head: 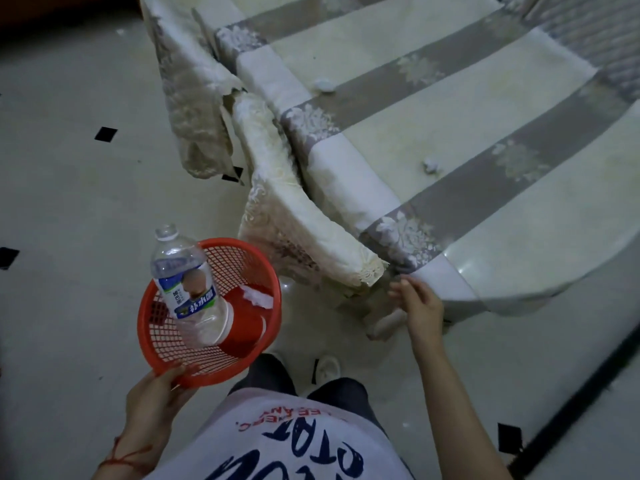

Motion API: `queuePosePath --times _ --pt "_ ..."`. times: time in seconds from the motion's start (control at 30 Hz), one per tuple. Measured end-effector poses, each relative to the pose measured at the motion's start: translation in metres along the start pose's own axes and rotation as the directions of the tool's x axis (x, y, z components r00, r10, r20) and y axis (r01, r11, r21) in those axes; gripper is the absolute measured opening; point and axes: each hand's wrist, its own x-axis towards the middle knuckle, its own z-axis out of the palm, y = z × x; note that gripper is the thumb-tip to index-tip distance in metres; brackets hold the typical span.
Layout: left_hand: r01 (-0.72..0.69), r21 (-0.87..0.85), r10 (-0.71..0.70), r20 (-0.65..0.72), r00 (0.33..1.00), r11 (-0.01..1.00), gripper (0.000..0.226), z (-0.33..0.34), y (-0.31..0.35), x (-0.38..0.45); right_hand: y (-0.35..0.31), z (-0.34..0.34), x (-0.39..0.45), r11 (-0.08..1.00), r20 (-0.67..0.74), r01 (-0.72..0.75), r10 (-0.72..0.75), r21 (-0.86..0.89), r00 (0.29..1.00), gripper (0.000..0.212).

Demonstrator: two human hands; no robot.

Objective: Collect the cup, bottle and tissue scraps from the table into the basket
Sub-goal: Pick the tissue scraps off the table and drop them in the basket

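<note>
Nearest the camera is the person's white shirt with blue and red lettering, and just above it the left hand, fingers closed on the near rim of a red mesh basket held out over the pale tiled floor. Inside the basket, a clear plastic bottle stands tilted, its long axis running from its base low in the basket up and to the left, its uncapped neck pointing away from the person and rising above the far rim; the blue-and-white label faces the camera. Its base is touching a red cup that lies on its side on the basket floor, white-lined mouth turned to the left toward the bottle. One white tissue scrap rests in the basket's right part, just beside the cup. The right hand hovers empty at the near corner of the table, fingers loosely spread and holding nothing. On the grey-and-cream striped tablecloth, two crumpled tissue balls sit well apart: one nearer, one farther, close to the left edge. Two cloth-covered chairs stand against the table's left side.
</note>
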Motion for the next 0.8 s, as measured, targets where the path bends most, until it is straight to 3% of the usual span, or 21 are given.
queuePosePath --times 0.13,0.5,0.67,0.8 --pt "0.000 0.002 0.000 -0.006 1.000 1.000 0.022 0.010 -0.001 0.000 -0.054 -0.005 0.036 0.991 -0.040 0.122 -0.120 0.057 0.992 0.010" --pt "0.008 -0.019 -0.010 -0.092 0.996 1.000 0.017 0.031 -0.011 -0.013 -0.090 0.030 0.168 0.914 -0.058 0.267 -0.298 -0.306 0.953 0.035" --pt "0.005 -0.019 -0.008 -0.111 0.994 1.000 0.024 0.041 -0.007 -0.014 -0.092 0.035 0.202 0.764 0.045 0.390 -0.430 -0.514 0.902 0.040" --pt "-0.016 -0.019 0.013 -0.121 0.993 1.000 0.021 0.048 -0.003 -0.016 -0.090 0.035 0.226 0.679 0.124 0.366 -0.377 -0.636 0.918 0.050"
